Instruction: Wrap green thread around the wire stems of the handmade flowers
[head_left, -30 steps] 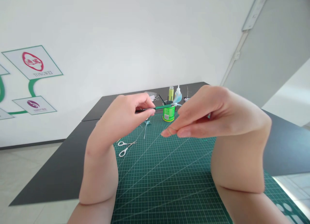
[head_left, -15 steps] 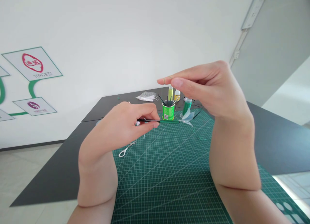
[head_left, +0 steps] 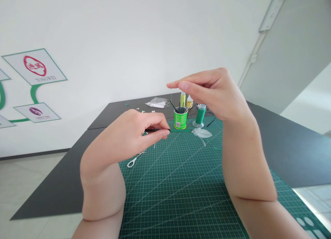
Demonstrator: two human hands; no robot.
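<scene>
My left hand (head_left: 147, 128) is closed, thumb and fingertips pinching a thin dark stem held level above the mat. Beyond the fingertips the stem has a green wrapped section (head_left: 181, 130). Translucent whitish petals (head_left: 202, 132) fan out from its right end. Higher and to the right is my right hand (head_left: 204, 89), thumb pressed against the extended index finger. A fine green thread (head_left: 171, 94) crosses that index finger and hangs down towards the stem; its lower course is too faint to follow.
A green cutting mat (head_left: 170, 197) covers much of the dark table (head_left: 59, 177). White-handled scissors (head_left: 131, 162) lie left. Behind the stem stand a green can (head_left: 180, 120) of tools, a green thread spool (head_left: 200, 115), a yellow-labelled bottle (head_left: 189, 101) and a plastic bag (head_left: 156, 102).
The petals have turned around the stem's axis and now spread lower and flatter. My right hand has shifted slightly left, uncovering the thread spool. My left hand keeps its pinch on the stem.
</scene>
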